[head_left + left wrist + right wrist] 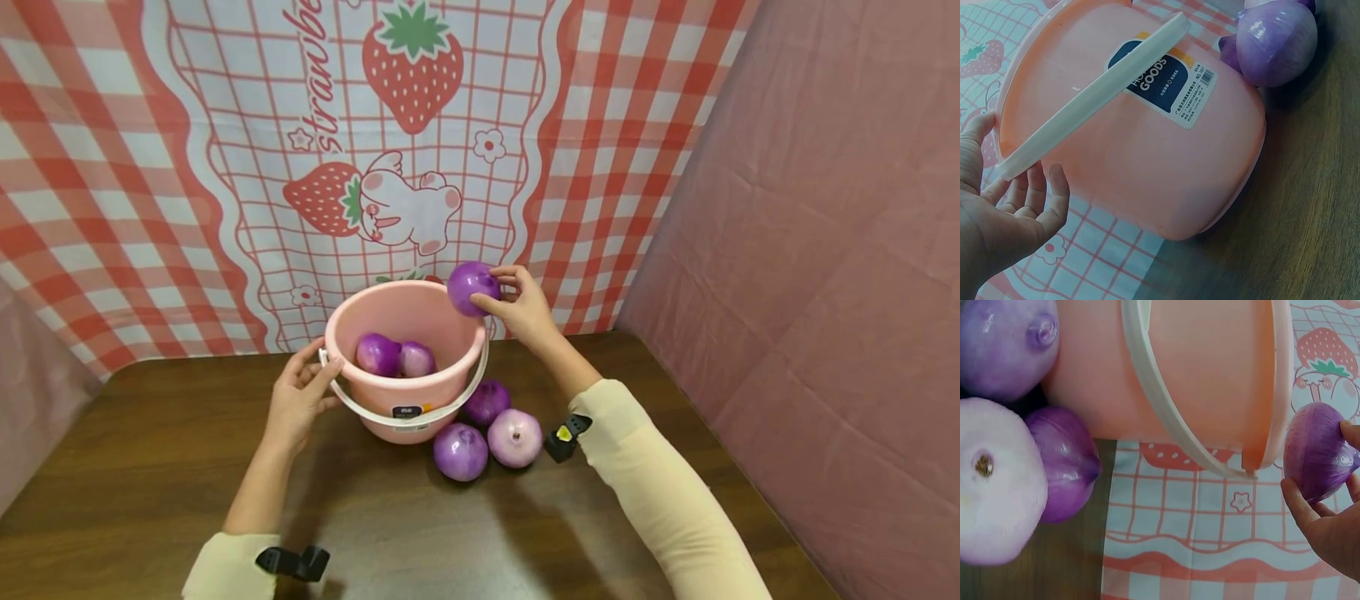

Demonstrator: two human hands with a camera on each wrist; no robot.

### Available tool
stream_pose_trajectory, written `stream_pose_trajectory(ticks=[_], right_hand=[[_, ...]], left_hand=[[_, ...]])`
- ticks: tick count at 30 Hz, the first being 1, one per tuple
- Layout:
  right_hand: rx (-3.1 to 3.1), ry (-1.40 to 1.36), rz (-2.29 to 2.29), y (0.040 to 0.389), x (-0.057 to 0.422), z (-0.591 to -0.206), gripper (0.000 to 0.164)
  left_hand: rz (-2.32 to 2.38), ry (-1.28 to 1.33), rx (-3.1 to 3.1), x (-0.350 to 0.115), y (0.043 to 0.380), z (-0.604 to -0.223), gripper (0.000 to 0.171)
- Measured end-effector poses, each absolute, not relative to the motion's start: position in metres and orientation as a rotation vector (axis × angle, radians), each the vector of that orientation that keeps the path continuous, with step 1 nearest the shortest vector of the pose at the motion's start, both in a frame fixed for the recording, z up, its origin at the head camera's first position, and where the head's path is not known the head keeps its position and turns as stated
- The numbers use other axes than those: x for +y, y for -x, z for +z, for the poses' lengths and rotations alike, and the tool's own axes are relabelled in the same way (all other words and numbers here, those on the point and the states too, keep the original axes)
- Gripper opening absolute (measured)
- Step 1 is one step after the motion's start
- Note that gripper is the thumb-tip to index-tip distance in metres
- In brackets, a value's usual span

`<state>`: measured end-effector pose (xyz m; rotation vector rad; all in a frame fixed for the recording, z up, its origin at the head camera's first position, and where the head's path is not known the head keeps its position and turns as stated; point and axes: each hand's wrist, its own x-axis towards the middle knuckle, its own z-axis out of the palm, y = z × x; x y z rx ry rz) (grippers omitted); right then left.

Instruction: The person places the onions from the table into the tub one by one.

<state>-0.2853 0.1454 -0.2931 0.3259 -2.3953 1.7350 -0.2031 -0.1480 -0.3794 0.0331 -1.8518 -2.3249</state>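
A pink bucket point(450, 390) stands upright on the table with its white handle point(1092, 100) hanging down across the front. At the bucket's left rim, my left hand point(296, 400) holds on beside the handle joint, thumb over the edge. My right hand point(525, 307) pinches a purple onion point(1316, 450) between thumb and fingers, up at the right back rim. Inside the bucket lie a dark purple onion point(378, 355) and a paler onion point(417, 360).
Right of the bucket, a purple onion point(461, 452), a pale onion point(514, 438) and a darker onion point(489, 403) sit close together on the wooden table point(405, 533). Behind the bucket hangs a strawberry-print cloth point(615, 150); a pink cloth point(825, 250) hangs at the right.
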Motion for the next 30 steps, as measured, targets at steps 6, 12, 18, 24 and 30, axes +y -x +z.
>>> stream_pose_trajectory(ticks=[6, 12, 18, 24, 30], right_hand=[[-2.405, -0.333, 1.723, 0.284, 0.135, -0.294, 0.048], [-2.402, -0.337, 1.714, 0.284, 0.124, -0.293, 0.048], [-2.399, -0.366, 1.748, 0.285, 0.114, -0.294, 0.049], [-2.406, -0.381, 1.744, 0.284, 0.105, -0.295, 0.049], [-2.404, -0.377, 1.764, 0.283, 0.095, -0.296, 0.047]], left_hand=[[-2.325, -0.035, -1.856, -0.148, 0.203, -0.379, 0.058], [-2.322, -0.034, -1.852, -0.148, 0.203, -0.379, 0.058], [-2.317, -0.026, -1.857, -0.148, 0.203, -0.38, 0.058], [-2.319, -0.025, -1.861, -0.148, 0.203, -0.379, 0.058], [-2.312, -0.033, -1.872, -0.147, 0.203, -0.379, 0.056]])
